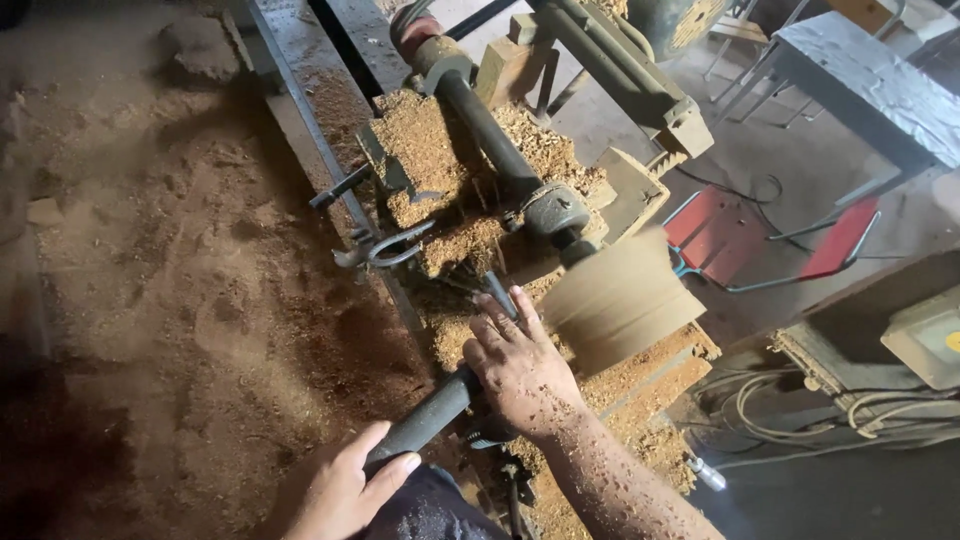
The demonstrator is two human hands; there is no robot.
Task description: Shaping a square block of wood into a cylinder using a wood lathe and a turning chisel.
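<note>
A round wooden blank [620, 295] spins blurred on a wood lathe [500, 150] covered in shavings. My right hand [520, 370], dusted with chips, presses down on the metal shaft of a turning chisel [498, 295] just left of the blank. My left hand [340, 490] grips the chisel's dark handle [430, 415] at the bottom. The blade tip points toward the blank's near side; the contact point is hidden by my fingers.
Metal calipers [385, 245] lie on the lathe bed to the left. Sawdust covers the floor [180, 280] on the left. A red chair [720, 235], a grey table [870, 85], loose cables [800, 400] and a switch box [925, 335] stand to the right.
</note>
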